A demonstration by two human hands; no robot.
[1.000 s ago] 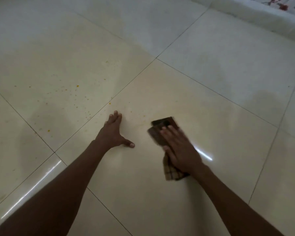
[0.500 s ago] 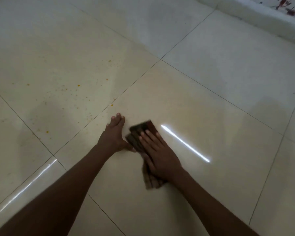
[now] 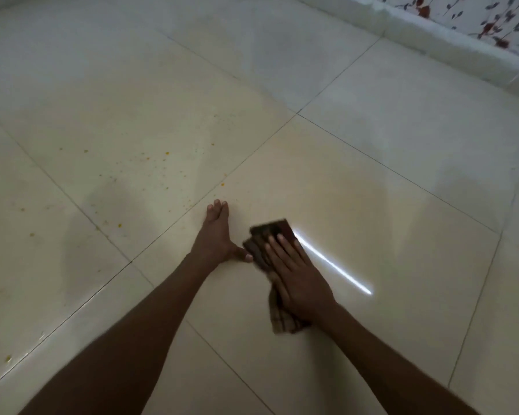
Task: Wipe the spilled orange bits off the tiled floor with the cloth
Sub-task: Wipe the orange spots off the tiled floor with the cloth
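On the left tile the orange bits [image 3: 119, 225] lie unwiped, far-left of the flat, released left hand [image 3: 215, 235]. Right hand [image 3: 297, 280], fingers straight, presses the checked cloth [image 3: 270, 235], which swept left then back right; the spill remains.

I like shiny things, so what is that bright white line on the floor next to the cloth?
In the head view, it is glare, light reflecting off the glossy tiled floor beside the cloth under the right hand, which looks slightly blurred.
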